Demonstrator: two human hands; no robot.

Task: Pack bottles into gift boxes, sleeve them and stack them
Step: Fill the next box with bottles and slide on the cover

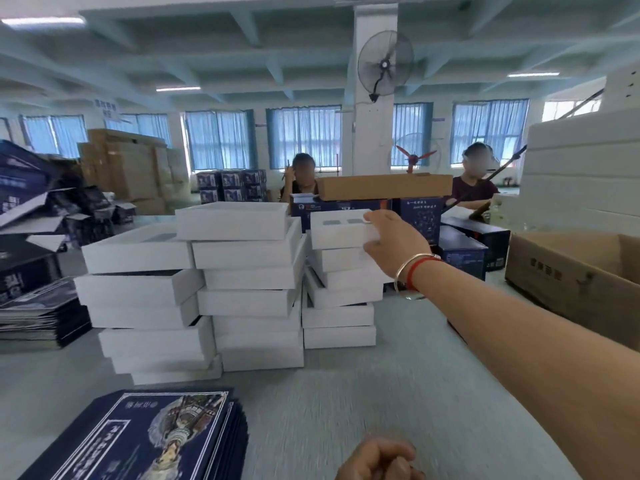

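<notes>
- The top white gift box [341, 227] sits on the right-hand stack of three stacks at the bench's [346, 393] far middle; two cut-outs show in its insert.
- It looks light, stiff card with crushable corners, so holding it by its short end suits it.
- The right hand [394, 242] grips that end, thumb below, fingers above.
- The left hand [379, 460] lies curled at the near edge, seemingly holding nothing.
- Flat navy sleeves [145, 441] lie at the near left.
</notes>
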